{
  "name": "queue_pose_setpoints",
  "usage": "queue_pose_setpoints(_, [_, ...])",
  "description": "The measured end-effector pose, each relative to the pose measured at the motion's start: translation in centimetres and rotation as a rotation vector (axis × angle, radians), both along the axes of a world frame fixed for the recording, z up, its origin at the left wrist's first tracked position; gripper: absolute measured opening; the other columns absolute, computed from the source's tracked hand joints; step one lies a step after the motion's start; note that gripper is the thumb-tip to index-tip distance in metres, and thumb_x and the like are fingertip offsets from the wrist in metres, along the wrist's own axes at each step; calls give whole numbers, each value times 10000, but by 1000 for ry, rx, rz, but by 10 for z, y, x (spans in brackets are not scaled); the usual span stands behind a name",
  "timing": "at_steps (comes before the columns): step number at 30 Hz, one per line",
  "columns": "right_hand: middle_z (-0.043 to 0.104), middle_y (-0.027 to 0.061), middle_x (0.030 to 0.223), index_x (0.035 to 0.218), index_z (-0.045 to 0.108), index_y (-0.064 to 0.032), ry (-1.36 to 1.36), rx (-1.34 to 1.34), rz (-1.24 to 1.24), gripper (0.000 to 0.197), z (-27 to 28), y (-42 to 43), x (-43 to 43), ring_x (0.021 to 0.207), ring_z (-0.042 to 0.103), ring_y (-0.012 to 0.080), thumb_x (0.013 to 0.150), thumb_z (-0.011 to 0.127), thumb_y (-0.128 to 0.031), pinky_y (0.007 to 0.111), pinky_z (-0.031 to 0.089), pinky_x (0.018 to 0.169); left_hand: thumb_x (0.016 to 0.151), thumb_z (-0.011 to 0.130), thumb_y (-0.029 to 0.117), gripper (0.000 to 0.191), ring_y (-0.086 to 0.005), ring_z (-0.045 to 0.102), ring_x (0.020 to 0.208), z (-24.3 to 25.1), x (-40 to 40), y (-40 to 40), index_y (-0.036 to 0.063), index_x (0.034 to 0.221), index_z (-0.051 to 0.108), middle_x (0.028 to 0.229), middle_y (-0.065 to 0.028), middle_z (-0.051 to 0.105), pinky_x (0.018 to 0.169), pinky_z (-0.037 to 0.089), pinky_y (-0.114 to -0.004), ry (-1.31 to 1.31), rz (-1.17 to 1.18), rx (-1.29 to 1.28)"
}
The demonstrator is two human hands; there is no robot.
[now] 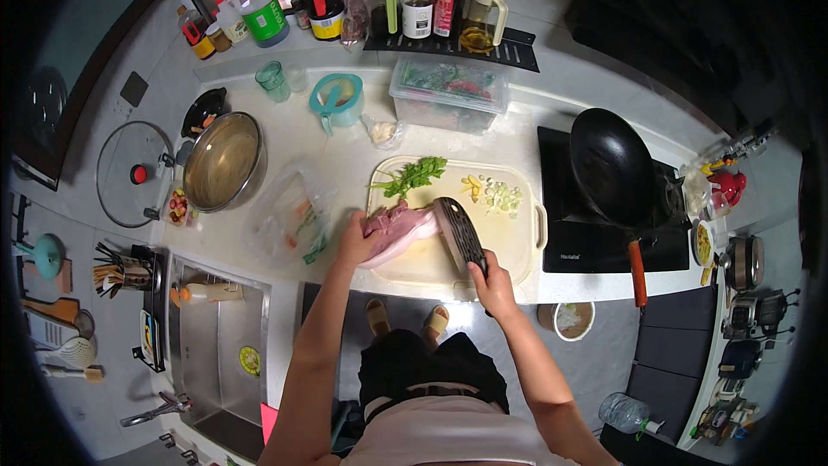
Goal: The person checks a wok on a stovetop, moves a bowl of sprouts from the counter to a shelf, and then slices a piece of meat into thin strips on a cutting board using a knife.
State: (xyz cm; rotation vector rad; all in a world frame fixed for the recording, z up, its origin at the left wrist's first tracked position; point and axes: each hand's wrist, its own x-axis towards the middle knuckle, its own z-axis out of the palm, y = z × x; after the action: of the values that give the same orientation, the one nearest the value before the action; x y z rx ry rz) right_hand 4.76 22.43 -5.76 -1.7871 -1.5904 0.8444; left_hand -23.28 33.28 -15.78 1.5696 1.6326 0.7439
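A slab of raw meat, pink with a pale fatty edge, lies across the left part of a cream cutting board. My left hand grips the meat at its left end. In my right hand is the handle of a kitchen knife with a dark patterned blade. The blade's upper part is at the right end of the meat; whether it cuts into it I cannot tell. Green herb sprigs lie above the meat. Toward the board's upper right are yellowish slices and chopped pale-green pieces.
A crumpled plastic bag lies left of the board, near a steel bowl and the sink. Behind stands a lidded plastic box. To the right, a black wok rests on the cooktop. A bin stands below the counter.
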Motion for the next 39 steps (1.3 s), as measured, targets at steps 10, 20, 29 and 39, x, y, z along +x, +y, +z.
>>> queue_pose_setpoints(10, [572, 212, 644, 963, 411, -8, -269, 33, 196, 254, 10, 29, -72, 574, 569, 375, 857, 482, -227, 448, 451, 502, 604, 712, 296, 431, -303, 428, 1016, 27, 18, -31, 133, 983, 587, 1161, -65, 445, 853, 380, -393, 325, -162, 333])
queue_pose_setpoints(20, [575, 211, 649, 916, 412, -12, -434, -54, 230, 256, 3, 37, -81, 569, 576, 365, 850, 491, -246, 436, 463, 491, 540, 703, 327, 589, -283, 394, 1063, 38, 46, -17, 190, 1087, 536, 1204, -45, 411, 846, 355, -417, 542, -160, 252])
queue_pose_setpoints(29, [580, 213, 658, 962, 415, -2, -359, -29, 168, 266, 14, 16, -69, 568, 579, 362, 850, 495, -229, 431, 462, 494, 555, 683, 307, 463, -277, 436, 972, 24, 37, -29, 192, 993, 584, 1118, -21, 470, 794, 374, -438, 482, -177, 286])
queue_pose_setpoints(39, [570, 216, 641, 988, 414, -6, -381, -65, 186, 269, 7, 20, -66, 562, 562, 382, 845, 506, -214, 449, 445, 497, 530, 707, 281, 396, -292, 437, 965, 30, 47, -22, 130, 879, 597, 1090, -66, 481, 802, 378, -419, 496, -198, 383])
